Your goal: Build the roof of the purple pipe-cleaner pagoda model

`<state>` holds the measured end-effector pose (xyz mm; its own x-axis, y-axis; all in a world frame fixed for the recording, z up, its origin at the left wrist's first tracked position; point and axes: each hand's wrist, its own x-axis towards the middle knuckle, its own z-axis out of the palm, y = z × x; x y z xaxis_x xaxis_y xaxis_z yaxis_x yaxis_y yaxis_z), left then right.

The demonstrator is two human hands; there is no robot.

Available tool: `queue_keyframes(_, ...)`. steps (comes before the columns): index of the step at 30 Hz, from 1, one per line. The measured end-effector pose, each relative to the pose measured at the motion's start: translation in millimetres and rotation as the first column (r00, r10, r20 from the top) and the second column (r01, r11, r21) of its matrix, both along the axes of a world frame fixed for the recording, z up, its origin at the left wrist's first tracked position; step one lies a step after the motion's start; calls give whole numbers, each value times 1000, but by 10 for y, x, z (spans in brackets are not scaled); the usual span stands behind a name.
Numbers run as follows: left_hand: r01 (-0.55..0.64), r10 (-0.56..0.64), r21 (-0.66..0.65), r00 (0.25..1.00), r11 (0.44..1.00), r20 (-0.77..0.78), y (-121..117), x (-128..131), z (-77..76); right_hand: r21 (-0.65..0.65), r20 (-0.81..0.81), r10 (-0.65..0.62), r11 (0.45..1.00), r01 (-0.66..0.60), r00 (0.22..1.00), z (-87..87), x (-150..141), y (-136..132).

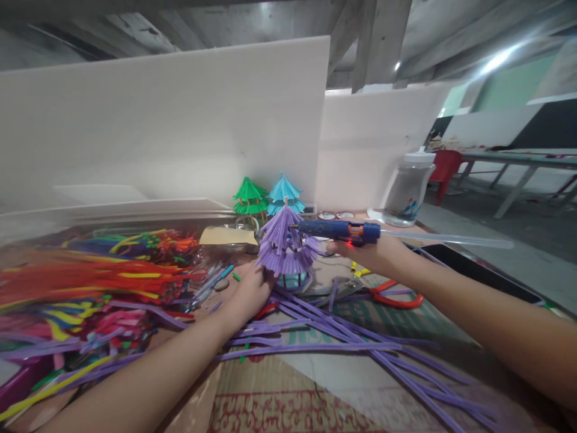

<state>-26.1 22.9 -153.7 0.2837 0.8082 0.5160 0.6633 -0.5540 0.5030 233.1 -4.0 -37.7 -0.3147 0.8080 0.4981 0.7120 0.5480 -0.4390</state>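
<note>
My left hand [250, 288] grips the lower edge of a purple pipe-cleaner pagoda [285, 246] that stands on a light blue base [292, 279]. My right hand [369, 251] is closed round a blue glue gun [338, 230] with an orange trigger. The gun's nozzle points left and touches the pagoda's upper roof. A clear glue stick [451, 239] juts out of the gun's back to the right. Loose purple pipe cleaners [342, 337] lie on the cardboard under both arms.
Green [249, 197] and blue [283, 193] finished pagodas stand behind, against white boards [180, 120]. Heaps of coloured pipe cleaners [90, 282] fill the left. Orange-handled scissors [387, 294] lie under my right wrist. A clear plastic jar [408, 189] stands at the right.
</note>
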Motion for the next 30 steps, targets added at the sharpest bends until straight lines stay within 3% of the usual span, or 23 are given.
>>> queue_keyframes(17, 7, -6, -25, 1000, 1000, 23, 3, 2, -6, -19, 76, -69, 997, 70, 995, 32, -69, -16)
queue_keyframes(23, 5, -4, -36, 1000, 999, 23, -14, 12, 19, 71, 83, -119, 991, 113, 989, 25, -78, -35)
queue_keyframes(30, 0, 1, -37, 1000, 999, 17, -8, 5, 13, 17, 111, -157, 988, 156, 981, 28, -91, -32)
